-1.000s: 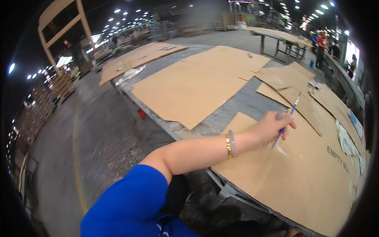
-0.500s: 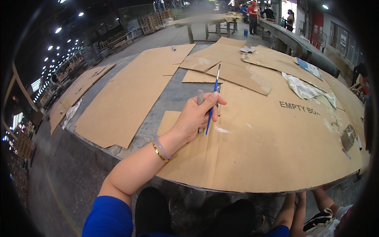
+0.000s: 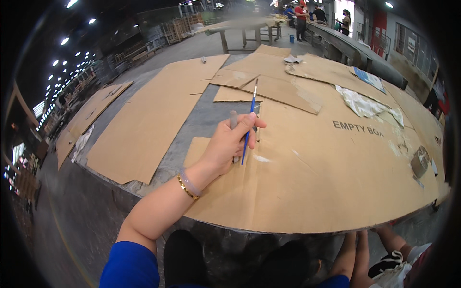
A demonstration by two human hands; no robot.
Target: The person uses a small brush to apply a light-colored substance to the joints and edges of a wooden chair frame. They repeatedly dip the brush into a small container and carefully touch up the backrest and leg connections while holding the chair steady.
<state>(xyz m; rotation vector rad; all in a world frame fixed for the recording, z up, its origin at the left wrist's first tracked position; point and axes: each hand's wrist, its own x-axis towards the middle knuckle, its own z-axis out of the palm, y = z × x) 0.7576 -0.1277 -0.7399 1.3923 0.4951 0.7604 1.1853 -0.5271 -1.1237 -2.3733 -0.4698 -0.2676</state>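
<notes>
My left hand [image 3: 229, 146] is closed around a thin paintbrush [image 3: 249, 120] with a blue handle. The brush stands tilted, its dark tip pointing up and away, between thumb and fingers. A grey stick [image 3: 234, 119] is also gripped in the same hand; its ends show above and below the fingers, and its kind is unclear. Under the hand lies a large cardboard sheet [image 3: 307, 187] with printed letters and a white smear. At lower right a bare forearm [image 3: 346, 252] rises from a blue sleeve toward the table edge; my right hand does not show.
More cardboard [image 3: 149, 115] covers the table [image 3: 189, 115]. To the right lie a crumpled white cloth [image 3: 360, 103], a blue-and-white packet [image 3: 370, 79] and a roll of tape [image 3: 420, 162]. Another person's bare limbs [image 3: 391, 240] are close at lower right. People [image 3: 301, 21] stand far off.
The whole scene has shifted slightly left in the picture as the view turned. My left hand keeps its hold on the brush and grey stick, over the same patch of cardboard.
</notes>
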